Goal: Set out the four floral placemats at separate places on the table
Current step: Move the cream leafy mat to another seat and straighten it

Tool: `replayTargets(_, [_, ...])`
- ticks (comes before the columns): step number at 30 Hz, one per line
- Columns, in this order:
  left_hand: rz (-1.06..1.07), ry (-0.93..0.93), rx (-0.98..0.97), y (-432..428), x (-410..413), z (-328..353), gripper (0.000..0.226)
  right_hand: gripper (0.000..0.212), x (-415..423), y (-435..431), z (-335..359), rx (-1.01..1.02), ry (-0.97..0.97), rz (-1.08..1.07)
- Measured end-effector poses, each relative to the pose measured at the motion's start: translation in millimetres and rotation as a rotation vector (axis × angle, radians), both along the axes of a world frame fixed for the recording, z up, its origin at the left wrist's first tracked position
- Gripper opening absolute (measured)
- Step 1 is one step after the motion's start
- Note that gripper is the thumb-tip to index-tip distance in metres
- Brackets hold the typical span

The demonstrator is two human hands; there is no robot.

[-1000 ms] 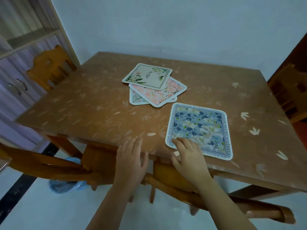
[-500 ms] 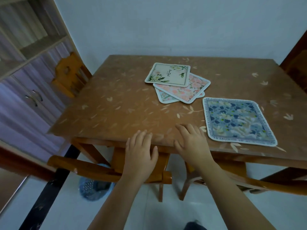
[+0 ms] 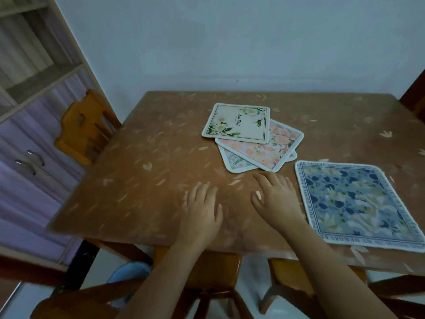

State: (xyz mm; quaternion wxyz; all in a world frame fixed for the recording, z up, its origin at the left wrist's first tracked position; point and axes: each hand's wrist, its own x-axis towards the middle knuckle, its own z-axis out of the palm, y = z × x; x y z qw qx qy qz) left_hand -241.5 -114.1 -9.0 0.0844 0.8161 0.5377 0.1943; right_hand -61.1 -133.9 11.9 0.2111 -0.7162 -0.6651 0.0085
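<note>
Four mats lie on the table, with 12 o'clock taken as the edge by the wall. One blue mat lies alone, flat, at about 4 o'clock by the near edge. The other three overlap in a fanned pile near the centre, towards 1 o'clock: a cream mat on top, a pink mat under it, and a third mat of which only a pale corner and edge show. The pile lies near the blue mat but apart from it. There are two hands, both palm down over the table at 6 o'clock. The left hand has relaxed, nearly straight fingers and holds nothing. The right hand is likewise flat and holds nothing. It lies between the left hand and the blue mat, and its fingertips are just beside the pile's near corner. Whether they touch it cannot be told. One chair stands at 9 o'clock, and a blue bin shows under the near edge. Half a second ago both hands lay at the near edge. They have since moved inward towards the pile, while all four mats have kept their places.
</note>
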Motion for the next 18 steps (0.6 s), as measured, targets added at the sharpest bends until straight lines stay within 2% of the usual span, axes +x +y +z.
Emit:
replayTargets(7, [-0.063,0.006,-0.030,77.1,46.8,-36.0,0.043,0.040,46.4,73.8,-31.0,-0.042,-0.018,-0.052])
replayTargets(18, [-0.182,0.003,-0.064,155.3,104.8,-104.6,0.034,0.034,101.9,137.0,-96.9,-0.193,-0.028,-0.093])
